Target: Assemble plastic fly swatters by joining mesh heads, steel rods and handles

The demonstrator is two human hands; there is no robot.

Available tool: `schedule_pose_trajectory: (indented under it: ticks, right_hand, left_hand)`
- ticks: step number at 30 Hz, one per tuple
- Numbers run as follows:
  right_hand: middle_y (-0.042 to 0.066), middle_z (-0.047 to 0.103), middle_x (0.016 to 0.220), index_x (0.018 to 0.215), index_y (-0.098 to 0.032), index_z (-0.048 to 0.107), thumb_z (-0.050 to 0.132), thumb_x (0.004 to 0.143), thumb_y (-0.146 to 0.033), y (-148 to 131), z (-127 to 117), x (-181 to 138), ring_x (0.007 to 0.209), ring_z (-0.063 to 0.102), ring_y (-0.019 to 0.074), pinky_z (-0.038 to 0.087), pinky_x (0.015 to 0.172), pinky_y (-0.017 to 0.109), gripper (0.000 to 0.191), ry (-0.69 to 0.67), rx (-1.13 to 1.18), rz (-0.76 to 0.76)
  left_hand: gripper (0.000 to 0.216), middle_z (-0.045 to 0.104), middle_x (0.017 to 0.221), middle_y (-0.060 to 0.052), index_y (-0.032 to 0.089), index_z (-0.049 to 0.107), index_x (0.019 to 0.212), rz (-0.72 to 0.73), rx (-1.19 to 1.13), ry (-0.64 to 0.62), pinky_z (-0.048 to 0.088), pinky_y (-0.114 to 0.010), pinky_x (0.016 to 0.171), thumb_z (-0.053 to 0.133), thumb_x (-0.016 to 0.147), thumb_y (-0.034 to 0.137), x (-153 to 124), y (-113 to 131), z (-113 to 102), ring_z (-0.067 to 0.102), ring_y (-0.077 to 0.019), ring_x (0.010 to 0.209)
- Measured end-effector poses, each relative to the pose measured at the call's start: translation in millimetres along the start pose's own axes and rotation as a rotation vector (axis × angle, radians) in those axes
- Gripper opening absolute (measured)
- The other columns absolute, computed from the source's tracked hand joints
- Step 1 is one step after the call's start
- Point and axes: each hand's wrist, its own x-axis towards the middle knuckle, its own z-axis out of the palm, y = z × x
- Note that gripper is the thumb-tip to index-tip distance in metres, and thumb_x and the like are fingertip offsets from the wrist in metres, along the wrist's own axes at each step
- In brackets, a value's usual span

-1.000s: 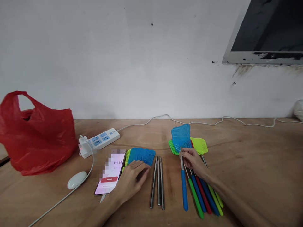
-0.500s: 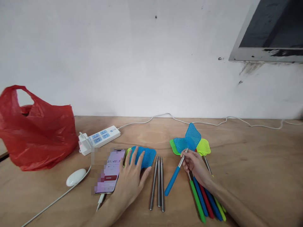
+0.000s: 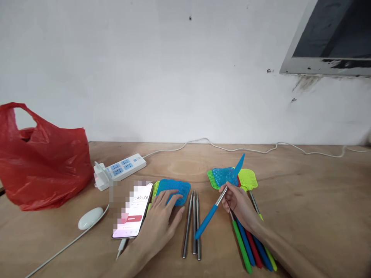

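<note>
My right hand [image 3: 238,200] is closed on the metal shaft of a blue fly swatter [image 3: 208,221]. Its blue head is turned edge-on above my fingers, and its blue grip slants down to the left. Beneath that hand lie several more fly swatters [image 3: 242,245] with green, blue, red and yellow grips, their mesh heads fanned out behind. My left hand [image 3: 164,216] lies with fingers apart over loose blue and yellow-green mesh swatter heads [image 3: 181,190]. Between my hands, three bare metal rods [image 3: 194,227] lie side by side on the table.
A phone [image 3: 135,212] showing a timer lies left of my left hand, with a cable plugged in. Behind it is a white power strip [image 3: 127,166] with a plug. A white mouse-shaped object [image 3: 90,218] and a red plastic bag [image 3: 46,166] are further left. A white cord [image 3: 240,150] runs along the wall.
The blue swatter in my right hand has turned, so its head now shows edge-on and its grip end has shifted left. My left hand's fingers have drawn back and bent somewhat over the loose heads.
</note>
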Motion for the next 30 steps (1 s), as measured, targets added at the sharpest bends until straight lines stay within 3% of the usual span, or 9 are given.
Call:
schedule_pose_trajectory:
  ticks: [4,11,15,21,26,30]
  right_hand:
    - [-0.001,0.062,0.053,0.076,-0.019,0.069,0.081,0.07,-0.056,1,5,-5,0.046,0.054,0.0117,0.042,0.04,0.02,0.039,-0.006,0.083,-0.009]
    - [0.002,0.063,0.071,0.079,-0.018,0.076,0.086,0.068,-0.049,7,11,-14,0.063,0.056,0.0107,0.046,0.048,0.018,0.033,-0.113,0.079,0.024]
    - [0.003,0.066,0.082,0.083,-0.02,0.079,0.089,0.065,-0.045,13,13,-16,0.068,0.058,0.011,0.049,0.051,0.018,0.033,-0.132,0.111,0.071]
    - [0.002,0.07,0.075,0.08,-0.02,0.079,0.091,0.062,-0.04,14,20,-19,0.065,0.062,0.0124,0.054,0.056,0.021,0.029,-0.07,0.175,0.044]
    - [0.004,0.072,0.075,0.075,-0.02,0.077,0.091,0.062,-0.04,14,22,-20,0.066,0.065,0.0139,0.055,0.06,0.023,0.027,-0.083,0.161,0.041]
    - [0.002,0.071,0.078,0.074,-0.022,0.077,0.093,0.058,-0.039,16,21,-21,0.067,0.065,0.0153,0.055,0.06,0.027,0.029,-0.073,0.149,0.012]
  left_hand:
    - [0.026,0.068,0.096,-0.004,0.023,0.063,0.097,0.043,-0.236,-0.124,0.044,-0.04,0.088,0.039,0.104,0.03,1,14,-11,0.059,-0.0235,0.093]
    - [0.031,0.068,0.087,-0.001,0.023,0.066,0.091,0.01,-0.459,-0.211,0.042,-0.035,0.085,0.041,0.104,0.038,0,24,-15,0.061,-0.0206,0.085]
    - [0.021,0.07,0.087,0.001,0.025,0.066,0.105,-0.078,-0.483,-0.233,0.044,-0.031,0.08,0.056,0.097,0.041,-1,26,-9,0.064,-0.0195,0.085]
    - [0.02,0.065,0.077,0.002,0.023,0.066,0.102,-0.077,-0.458,-0.283,0.043,-0.025,0.064,0.062,0.092,0.039,-3,25,0,0.06,-0.0157,0.069]
    - [0.027,0.054,0.067,0.004,0.021,0.062,0.083,-0.065,-0.341,-0.305,0.036,-0.025,0.059,0.051,0.099,0.039,-4,27,0,0.051,-0.0145,0.063]
    - [0.029,0.053,0.067,0.005,0.023,0.062,0.09,-0.071,-0.34,-0.306,0.035,-0.025,0.06,0.043,0.103,0.041,-4,29,-1,0.051,-0.0149,0.063]
